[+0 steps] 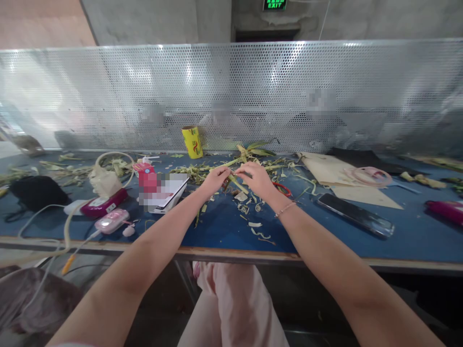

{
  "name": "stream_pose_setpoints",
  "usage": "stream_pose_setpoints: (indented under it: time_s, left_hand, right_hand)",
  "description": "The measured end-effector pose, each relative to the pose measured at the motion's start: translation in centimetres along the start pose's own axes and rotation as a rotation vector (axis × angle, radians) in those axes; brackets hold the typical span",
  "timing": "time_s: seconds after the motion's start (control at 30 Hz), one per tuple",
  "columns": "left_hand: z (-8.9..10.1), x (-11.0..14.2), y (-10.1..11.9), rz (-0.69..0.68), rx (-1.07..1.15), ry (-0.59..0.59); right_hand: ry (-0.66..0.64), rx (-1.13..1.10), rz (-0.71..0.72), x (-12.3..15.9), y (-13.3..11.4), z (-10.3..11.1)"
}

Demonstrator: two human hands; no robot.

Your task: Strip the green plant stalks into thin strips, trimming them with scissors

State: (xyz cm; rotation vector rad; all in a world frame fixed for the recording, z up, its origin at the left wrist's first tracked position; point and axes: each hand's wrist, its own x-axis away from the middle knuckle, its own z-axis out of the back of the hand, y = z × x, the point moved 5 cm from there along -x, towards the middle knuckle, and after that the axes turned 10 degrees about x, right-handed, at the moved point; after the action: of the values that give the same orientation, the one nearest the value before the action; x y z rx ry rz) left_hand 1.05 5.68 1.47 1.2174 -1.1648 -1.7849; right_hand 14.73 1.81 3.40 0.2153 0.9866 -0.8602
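My left hand [217, 179] is closed on a pale green plant stalk [238, 185] above the middle of the table. Beside it, my right hand [256, 178] pinches at the same stalk, its fingertips almost touching the left ones. What exactly lies between the right fingertips is too small to make out. The stalk slants down to the right below both hands. Curled pale peelings [243, 208] are scattered on the blue tabletop under them. Behind the hands lies a heap of green strips and leaves [253, 150]. A red ring-shaped handle [282, 188] shows partly behind my right wrist.
A perforated metal screen [231, 86] stands along the table's back, with people behind it. On the left are a yellow roll [192, 142], a red bottle [146, 177], a white box [168, 193] and cables. A phone [356, 215] and brown cardboard [331, 169] lie right.
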Motion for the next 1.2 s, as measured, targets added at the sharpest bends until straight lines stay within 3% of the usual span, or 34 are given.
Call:
stream_pose_setpoints:
  time_s: [0.17, 0.9, 1.2]
  left_hand:
    - [0.2, 0.0, 0.2, -0.02, -0.077, 0.021]
    - [-0.2, 0.2, 0.3, -0.045, -0.038, -0.037]
    - [-0.3, 0.2, 0.8, -0.105, -0.076, -0.044]
  right_hand:
    - [0.001, 0.0, 0.006, 0.0, 0.0, 0.0]
    - [0.049, 0.016, -0.003, 0.0, -0.4, 0.3]
    - [0.09, 0.072, 0.179, 0.1, -1.0, 0.8]
